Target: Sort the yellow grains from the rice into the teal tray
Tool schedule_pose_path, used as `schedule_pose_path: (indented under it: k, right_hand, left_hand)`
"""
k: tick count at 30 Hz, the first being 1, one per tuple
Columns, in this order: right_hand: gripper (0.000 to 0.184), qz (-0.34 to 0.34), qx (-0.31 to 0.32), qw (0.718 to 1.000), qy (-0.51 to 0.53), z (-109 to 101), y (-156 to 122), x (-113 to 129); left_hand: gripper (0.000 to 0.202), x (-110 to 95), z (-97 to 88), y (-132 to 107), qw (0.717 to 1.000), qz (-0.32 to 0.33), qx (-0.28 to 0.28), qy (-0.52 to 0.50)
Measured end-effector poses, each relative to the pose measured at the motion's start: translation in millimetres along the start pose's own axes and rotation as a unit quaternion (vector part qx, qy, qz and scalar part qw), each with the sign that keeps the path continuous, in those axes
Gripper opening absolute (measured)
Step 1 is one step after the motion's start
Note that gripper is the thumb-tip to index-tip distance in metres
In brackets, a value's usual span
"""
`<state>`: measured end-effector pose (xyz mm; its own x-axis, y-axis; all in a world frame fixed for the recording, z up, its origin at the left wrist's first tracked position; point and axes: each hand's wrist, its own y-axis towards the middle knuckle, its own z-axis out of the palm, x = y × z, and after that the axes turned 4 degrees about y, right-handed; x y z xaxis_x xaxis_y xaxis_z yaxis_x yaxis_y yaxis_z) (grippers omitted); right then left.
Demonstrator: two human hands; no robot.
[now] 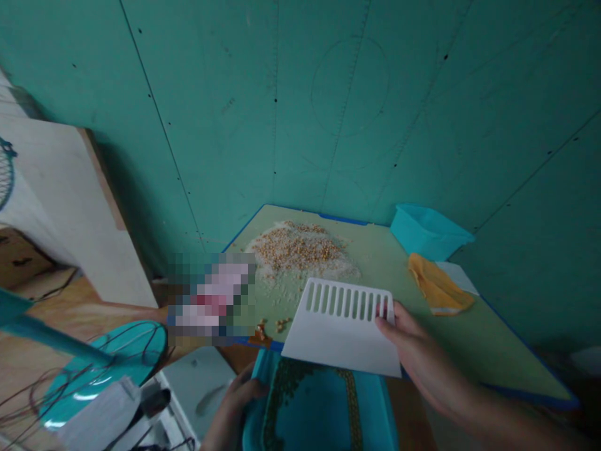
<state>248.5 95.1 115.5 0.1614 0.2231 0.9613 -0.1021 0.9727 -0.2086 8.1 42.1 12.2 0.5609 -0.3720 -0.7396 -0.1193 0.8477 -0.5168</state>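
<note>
My right hand (pixel 425 360) grips the right edge of a white slotted plastic scraper (pixel 342 326), held tilted over the near edge of a pale green table (pixel 385 263). My left hand (pixel 235 407) holds the left rim of a teal tray (pixel 323 410) just below the table edge; dark grains lie in lines in the tray. A heap of yellow-brown grains mixed with white grains (pixel 298 250) lies on the table beyond the scraper. A few stray grains (pixel 282 324) sit near the table's front edge.
A teal plastic tub (pixel 429 230) stands at the table's far right corner, with an orange cloth (pixel 439 285) beside it. Teal walls close in behind and right. A teal fan (pixel 103 369) with wires and a wooden board (pixel 61 207) stand at the left.
</note>
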Motion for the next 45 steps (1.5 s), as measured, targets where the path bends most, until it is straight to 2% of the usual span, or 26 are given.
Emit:
schedule_pose_path:
  k: [5, 8, 10, 15, 19, 22, 29, 41, 45]
  right_hand:
    - [0.031, -0.044, -0.015, 0.999, 0.018, 0.1, 16.0, 4.4]
    - [0.027, -0.071, -0.018, 0.997, 0.005, 1.8, 33.8, 3.7]
    - [0.025, -0.073, -0.007, 0.997, -0.001, 6.7, 43.3, 2.8]
    - [0.024, -0.068, 0.032, 0.997, -0.001, 25.0, 52.2, 1.4]
    - [0.026, -0.069, 0.047, 0.996, -0.022, 30.4, 50.5, -2.2]
    - [0.026, -0.067, 0.053, 0.996, -0.029, 29.5, 45.2, -5.0]
    - [0.030, -0.050, 0.056, 0.997, 0.000, 31.1, 27.7, -4.5]
    - [0.030, -0.011, 0.045, 0.999, 0.012, 25.2, 15.4, -4.0]
    - [0.031, -0.002, 0.040, 0.999, 0.013, 23.0, 10.8, -5.0]
  left_hand:
    - [0.024, -7.2, 0.7, -15.0, 0.998, -0.013, 0.038, -0.052]
    - [0.031, -12.8, -0.3, -29.8, 0.997, -0.037, 0.020, -0.065]
    - [0.030, -15.5, -2.6, -36.5, 0.998, -0.028, 0.010, -0.062]
    - [0.033, -15.4, -17.8, -35.5, 0.999, -0.008, -0.008, -0.040]
    - [0.037, -17.7, -28.9, -30.9, 0.998, 0.007, -0.047, -0.042]
    - [0.031, -22.3, -31.3, -30.5, 0.998, 0.007, -0.032, -0.050]
    - [0.029, -23.0, -29.7, -30.9, 0.998, -0.002, -0.023, -0.052]
    - [0.027, -22.4, -24.9, -34.9, 0.997, 0.007, -0.063, -0.034]
    - [0.029, -21.6, -21.3, -35.8, 0.998, 0.014, -0.051, -0.031]
